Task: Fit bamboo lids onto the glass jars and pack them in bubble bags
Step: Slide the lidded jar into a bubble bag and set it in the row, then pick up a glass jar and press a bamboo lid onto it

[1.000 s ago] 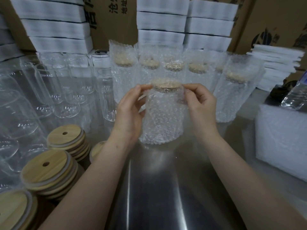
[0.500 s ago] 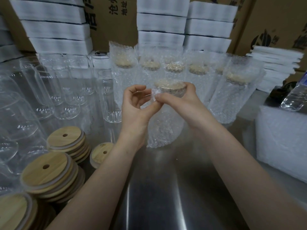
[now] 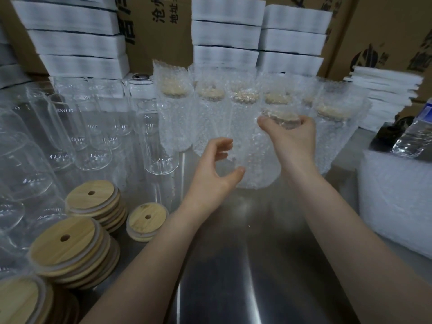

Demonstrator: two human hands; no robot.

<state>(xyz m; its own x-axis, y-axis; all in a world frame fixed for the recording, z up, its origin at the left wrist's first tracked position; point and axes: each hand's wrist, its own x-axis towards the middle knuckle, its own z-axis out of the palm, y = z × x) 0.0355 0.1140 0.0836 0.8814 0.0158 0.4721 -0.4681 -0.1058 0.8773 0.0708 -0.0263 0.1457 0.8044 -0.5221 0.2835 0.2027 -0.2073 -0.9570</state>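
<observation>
A lidded glass jar wrapped in a bubble bag (image 3: 259, 160) stands on the steel table (image 3: 245, 265), just in front of a row of several other bagged, lidded jars (image 3: 210, 113). My right hand (image 3: 289, 134) grips it from above around the bamboo lid. My left hand (image 3: 217, 169) hovers beside its lower left, fingers loosely curved, holding nothing. Several bare glass jars (image 3: 159, 139) stand at the left. Stacks of bamboo lids (image 3: 70, 246) with straw holes lie at the lower left, one short stack (image 3: 147, 220) nearer the middle.
White foam sheet stacks (image 3: 79, 43) and cardboard boxes (image 3: 154, 31) line the back. A pile of bubble bags (image 3: 397, 197) sits at the right with a plastic water bottle (image 3: 416, 134) on it. Folded white sheets (image 3: 383, 94) lie at the back right.
My left hand has let go of the bagged jar's top and dropped away to its lower left. My right hand has carried the jar right and back toward the row.
</observation>
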